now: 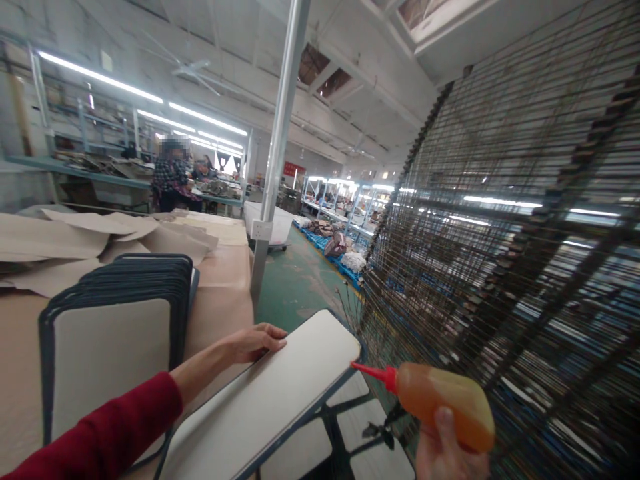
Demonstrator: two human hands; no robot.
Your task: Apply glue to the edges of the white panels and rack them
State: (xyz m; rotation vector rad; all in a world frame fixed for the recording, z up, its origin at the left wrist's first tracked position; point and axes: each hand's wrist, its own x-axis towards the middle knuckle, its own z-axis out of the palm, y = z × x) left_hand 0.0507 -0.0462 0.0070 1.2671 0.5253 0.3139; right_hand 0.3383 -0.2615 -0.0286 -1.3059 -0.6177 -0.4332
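Note:
My left hand (260, 341) grips the upper left edge of a white panel with a dark border (275, 393), thumb on its face. The panel is tilted and its lower end runs out of view. In my right hand (450, 443) lies a squeeze bottle (445, 400) of amber liquid with a red nozzle. The nozzle tip points left and meets the panel's right edge near its top corner; whether liquid is coming out I cannot tell. Beneath the panel, more white pieces with dark edging (300, 450) show partly.
A stack of dark-edged panels (113, 353) stands on the tan table (225, 287) at left, beside loose beige sheets (55, 237). Tall wire racks (500, 200) rise close on the right. A metal post (280, 127) stands ahead, and a person (173, 173) is at a far table.

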